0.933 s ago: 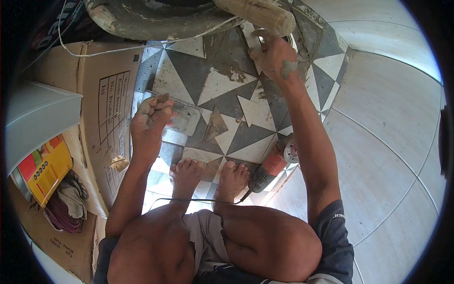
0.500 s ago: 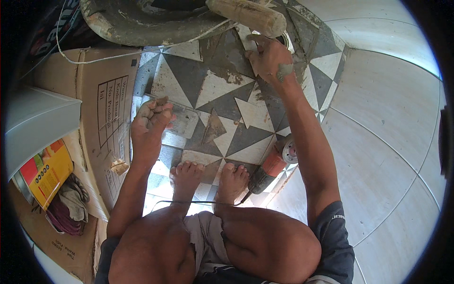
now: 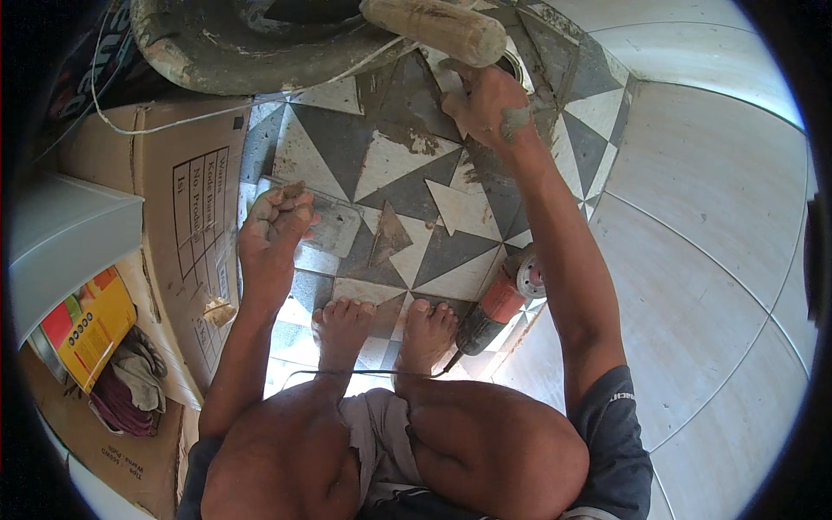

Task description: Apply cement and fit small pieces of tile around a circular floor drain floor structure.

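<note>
My left hand [image 3: 276, 221] is closed, its fingers smeared with grey mortar and curled round a lump of mortar [image 3: 295, 188]. It hovers beside a grey rectangular plate [image 3: 332, 227] on the floor. Farther off, my right hand [image 3: 492, 108] is bent at the floor beside a round metal-looking rim [image 3: 518, 68]. Its fingers are curled and partly hidden, so what they grip cannot be made out. A patch of mortar sticks to the back of that hand. Above it, a thick wooden handle [image 3: 438, 30] juts over the edge of a dirty black rubber-like tub [image 3: 204, 61].
A red and black angle grinder [image 3: 498, 303] lies by my right foot, its cord crossing my ankles. A loose triangular tile piece [image 3: 390, 236] lies on the patterned tile floor [image 3: 381, 169]. A cardboard box [image 3: 186, 208] stands left; a tiled wall [image 3: 693, 217] rises right.
The view has shifted slightly, and the tub and wooden handle appear a little farther left. My right hand has shifted slightly at the same spot. My left hand keeps its curled pose.
</note>
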A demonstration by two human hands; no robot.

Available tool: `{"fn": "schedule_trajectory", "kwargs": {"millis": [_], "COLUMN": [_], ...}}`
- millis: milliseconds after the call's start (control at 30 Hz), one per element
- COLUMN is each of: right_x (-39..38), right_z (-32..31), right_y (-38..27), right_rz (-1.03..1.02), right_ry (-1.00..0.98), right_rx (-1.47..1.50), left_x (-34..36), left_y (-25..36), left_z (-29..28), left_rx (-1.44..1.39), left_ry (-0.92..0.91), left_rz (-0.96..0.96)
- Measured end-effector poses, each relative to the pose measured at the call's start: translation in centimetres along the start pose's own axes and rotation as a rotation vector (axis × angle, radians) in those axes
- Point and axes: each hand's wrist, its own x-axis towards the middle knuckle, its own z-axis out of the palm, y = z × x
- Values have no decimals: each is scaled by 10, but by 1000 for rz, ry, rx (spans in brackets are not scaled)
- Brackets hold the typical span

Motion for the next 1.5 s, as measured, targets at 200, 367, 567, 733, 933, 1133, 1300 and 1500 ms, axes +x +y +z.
{"fn": "schedule_trajectory", "kwargs": {"millis": [200, 367, 567, 733, 933, 1133, 1300, 1500], "right_x": [-3, -1, -1, -5, -8, -8, -6, -6], "right_z": [6, 4, 3, 0, 3, 6, 8, 8], "right_y": [6, 3, 1, -7, -13, -12, -5, -9], "right_rz": [-77, -104, -123, -90, -60, -79, -53, -65], "right_ry": [22, 25, 38, 36, 59, 126, 109, 97], "right_rx": [-32, -105, -104, -120, -117, -128, -137, -135], "left_x": [1, 3, 3, 1, 1, 1, 2, 3], "left_y": [-2, 1, 1, 3, 2, 4, 0, -4], "left_z": [0, -1, 1, 4, 1, 3, 1, -3], "left_rx": [43, 30, 26, 12, 41, 42, 23, 24], "left_ry": [5, 3, -2, 6, 5, 12, -1, 6], "left_rz": [19, 13, 12, 27, 37, 21, 35, 12]}}
